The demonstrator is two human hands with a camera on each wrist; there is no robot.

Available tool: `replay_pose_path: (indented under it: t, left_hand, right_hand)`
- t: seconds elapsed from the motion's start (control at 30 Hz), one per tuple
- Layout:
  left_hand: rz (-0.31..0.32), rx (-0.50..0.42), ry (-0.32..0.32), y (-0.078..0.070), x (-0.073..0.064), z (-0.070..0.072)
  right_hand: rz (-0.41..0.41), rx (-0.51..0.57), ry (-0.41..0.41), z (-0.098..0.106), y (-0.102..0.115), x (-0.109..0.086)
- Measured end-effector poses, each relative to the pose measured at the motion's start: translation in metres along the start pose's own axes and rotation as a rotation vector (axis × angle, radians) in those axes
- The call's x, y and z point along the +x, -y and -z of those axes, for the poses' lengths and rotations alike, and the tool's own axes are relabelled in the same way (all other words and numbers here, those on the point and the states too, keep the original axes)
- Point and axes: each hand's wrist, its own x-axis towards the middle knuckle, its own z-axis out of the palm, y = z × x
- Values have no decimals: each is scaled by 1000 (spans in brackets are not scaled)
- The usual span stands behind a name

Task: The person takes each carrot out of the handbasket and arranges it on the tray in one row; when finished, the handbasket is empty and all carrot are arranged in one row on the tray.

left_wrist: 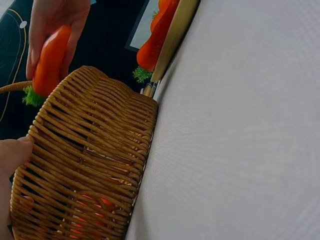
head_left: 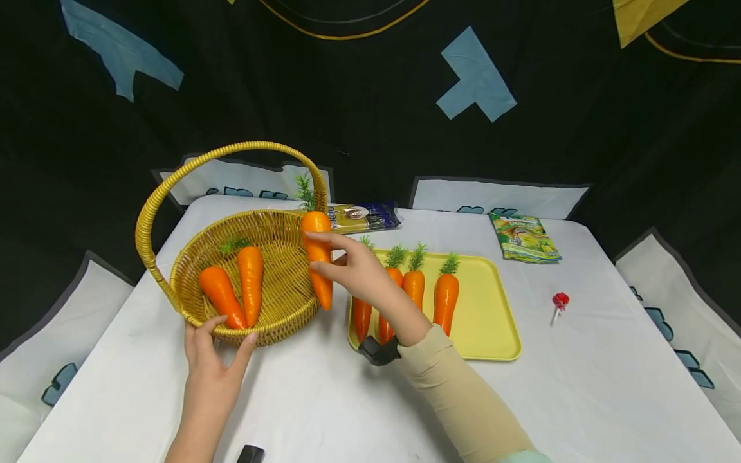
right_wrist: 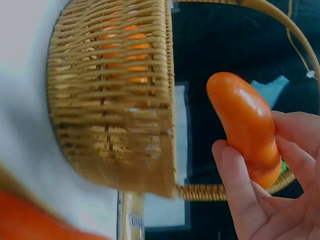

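My right hand (head_left: 356,267) pinches an orange carrot (head_left: 317,257) with a green leafy top, thumb on one side and fingers on the other. The carrot hangs upright at the right rim of a wicker basket (head_left: 283,325), its tip pointing down. In the right wrist view the held carrot (right_wrist: 245,120) stands higher than the basket's rim. My left hand (head_left: 211,366) holds the basket's near rim between thumb and fingers. Inside the basket lie two more carrots, one at the left (head_left: 222,296) and one beside it (head_left: 250,283).
A yellow tray (head_left: 489,308) right of the basket bears several carrots (head_left: 446,299), partly behind my right forearm. Behind it lies a blue-and-yellow packet (head_left: 365,217). A green packet (head_left: 523,238) and a red lollipop (head_left: 560,301) lie at the right. The basket's tall handle (head_left: 231,151) arches overhead.
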Motion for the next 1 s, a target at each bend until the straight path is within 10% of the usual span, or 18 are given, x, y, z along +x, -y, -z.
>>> replay_pose_path:
  t: [0.7, 1.0]
  left_hand:
    - [0, -5, -7, 1, 0, -1]
    - [-6, -5, -13, 0, 1, -2]
  right_hand:
    - [-300, -101, -319, 102, -93, -131]
    - [-440, -224, -342, 120, -115, -156]
